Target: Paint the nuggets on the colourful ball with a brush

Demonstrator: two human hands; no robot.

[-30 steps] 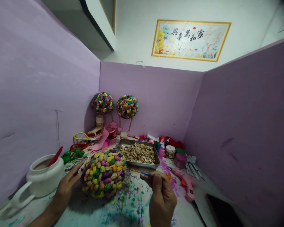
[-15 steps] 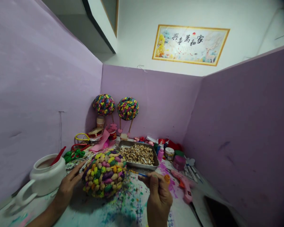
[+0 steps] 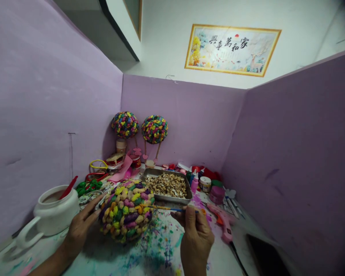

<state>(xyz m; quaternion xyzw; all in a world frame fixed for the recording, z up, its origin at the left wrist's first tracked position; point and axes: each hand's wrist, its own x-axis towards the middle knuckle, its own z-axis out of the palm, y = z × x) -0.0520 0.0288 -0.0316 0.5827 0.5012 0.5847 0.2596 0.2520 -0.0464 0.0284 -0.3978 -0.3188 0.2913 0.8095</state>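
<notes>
A ball (image 3: 126,212) covered in peanut-like shells stands on the paint-stained table, some shells painted yellow, green, purple, pink and orange, others bare tan. Against its left side my left hand (image 3: 82,224) steadies it, fingers reaching toward the back, the fingertips partly hidden. Between thumb and fingers my right hand (image 3: 195,234) grips a thin paintbrush (image 3: 166,208) with a blue section on its handle. The brush lies nearly level, its orange tip touching a shell on the ball's right front. Behind the ball is a metal tray (image 3: 172,199) of unpainted shells (image 3: 168,184).
Left stands a white mug (image 3: 57,214) with a red-handled tool. Two finished-looking colourful balls (image 3: 125,125) (image 3: 154,129) on sticks stand at the back. A pink glue gun (image 3: 225,226), paint jars (image 3: 217,194) and a dark flat object (image 3: 266,255) lie right. Purple panels (image 3: 184,119) enclose the table.
My right hand has shifted slightly right and turned, so the brush is now closer to level. Its tip stays at the ball's right front. The view has tilted slightly.
</notes>
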